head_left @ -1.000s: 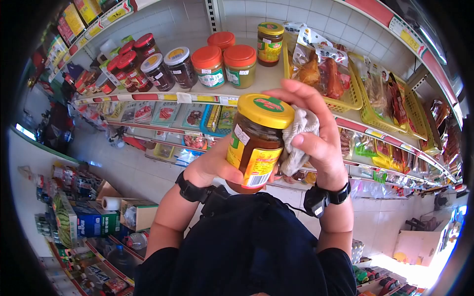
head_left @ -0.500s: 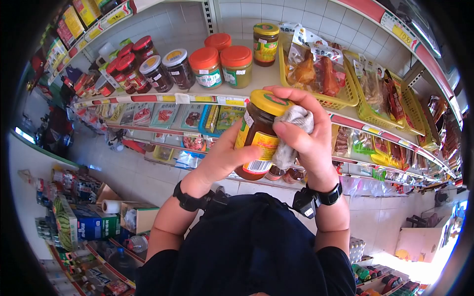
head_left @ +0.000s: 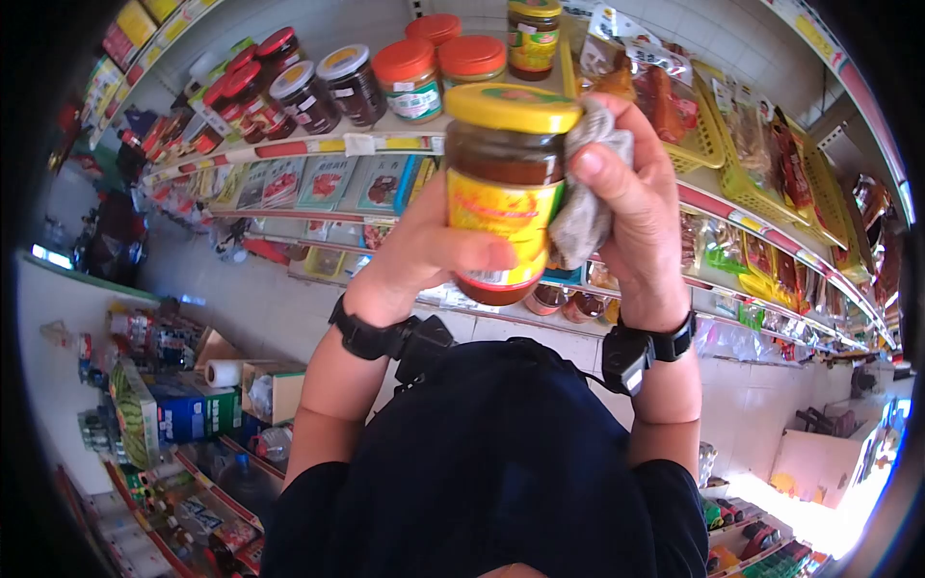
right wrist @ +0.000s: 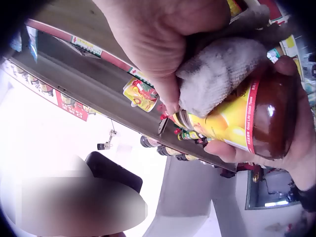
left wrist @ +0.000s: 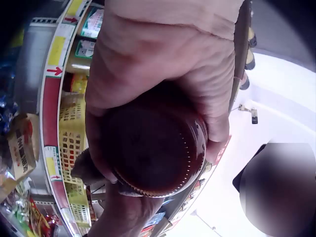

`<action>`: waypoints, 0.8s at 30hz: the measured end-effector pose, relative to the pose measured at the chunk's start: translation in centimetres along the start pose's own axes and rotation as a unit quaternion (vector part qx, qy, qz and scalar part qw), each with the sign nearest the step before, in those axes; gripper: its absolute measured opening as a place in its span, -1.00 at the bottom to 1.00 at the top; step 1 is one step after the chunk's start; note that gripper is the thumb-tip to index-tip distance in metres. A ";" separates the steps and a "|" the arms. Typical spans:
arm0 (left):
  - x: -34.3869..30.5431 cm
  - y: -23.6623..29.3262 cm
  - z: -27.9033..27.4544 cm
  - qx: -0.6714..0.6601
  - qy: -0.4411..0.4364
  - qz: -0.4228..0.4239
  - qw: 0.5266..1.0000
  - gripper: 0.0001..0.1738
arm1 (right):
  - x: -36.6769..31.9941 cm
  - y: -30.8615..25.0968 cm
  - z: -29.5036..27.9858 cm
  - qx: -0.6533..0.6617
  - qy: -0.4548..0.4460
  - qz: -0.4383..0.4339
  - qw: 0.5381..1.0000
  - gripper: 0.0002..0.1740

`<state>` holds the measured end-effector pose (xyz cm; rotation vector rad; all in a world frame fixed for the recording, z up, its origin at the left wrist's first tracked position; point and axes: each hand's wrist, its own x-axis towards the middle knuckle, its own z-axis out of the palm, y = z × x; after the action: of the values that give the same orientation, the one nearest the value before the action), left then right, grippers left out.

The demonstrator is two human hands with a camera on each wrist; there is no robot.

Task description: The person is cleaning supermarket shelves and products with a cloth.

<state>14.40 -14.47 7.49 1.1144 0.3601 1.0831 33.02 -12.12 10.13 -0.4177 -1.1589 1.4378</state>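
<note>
A glass jar of brown sauce point(head_left: 506, 207) with a yellow lid point(head_left: 511, 108) and a yellow label is held up in front of the shelves. My left hand point(head_left: 414, 250) grips its lower body, thumb across the label. The left wrist view shows the dark jar bottom point(left wrist: 153, 148) framed by that hand's palm and fingers. My right hand point(head_left: 644, 197) holds a bunched grey-white knitted cloth point(head_left: 583, 207) against the jar's right side, just below the lid. In the right wrist view the cloth point(right wrist: 217, 74) lies against the jar near its lid, pinched under the thumb.
Behind the held jar, the shelf carries orange-lidded jars point(head_left: 408, 82), dark jars with pale lids point(head_left: 347, 82), red-lidded jars point(head_left: 255, 96) and a matching yellow-lidded jar point(head_left: 533, 43). Yellow baskets point(head_left: 708, 149) of packaged meat stand to the right. Boxes point(head_left: 193, 414) lie low at left.
The jar has come up in the head view and turned, from tilted with the barcode showing to nearly upright with its yellow label facing me. Both hands keep their hold on jar and cloth.
</note>
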 end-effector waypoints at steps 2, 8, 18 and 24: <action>0.0 -0.1 -0.4 -0.057 -0.025 -0.022 0.998 -0.16 | 0.0 0.3 0.0 0.038 0.007 -0.012 0.999 -0.56; 0.6 0.1 0.2 0.046 0.009 0.019 0.999 -0.19 | 0.1 0.8 0.1 0.011 0.049 -0.010 0.999 -0.62; 0.3 -0.2 0.7 0.114 -0.021 -0.014 0.993 -0.02 | 0.3 1.3 -0.4 0.002 0.035 -0.009 0.999 -0.80; 0.4 -0.2 0.2 0.074 -0.014 -0.016 0.997 -0.03 | -1.4 0.5 0.0 -0.089 0.050 -0.023 0.994 -0.75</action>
<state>14.83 -14.21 7.52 1.2494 0.4401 1.0232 33.07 -13.29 9.21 -0.5773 -1.2132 1.2635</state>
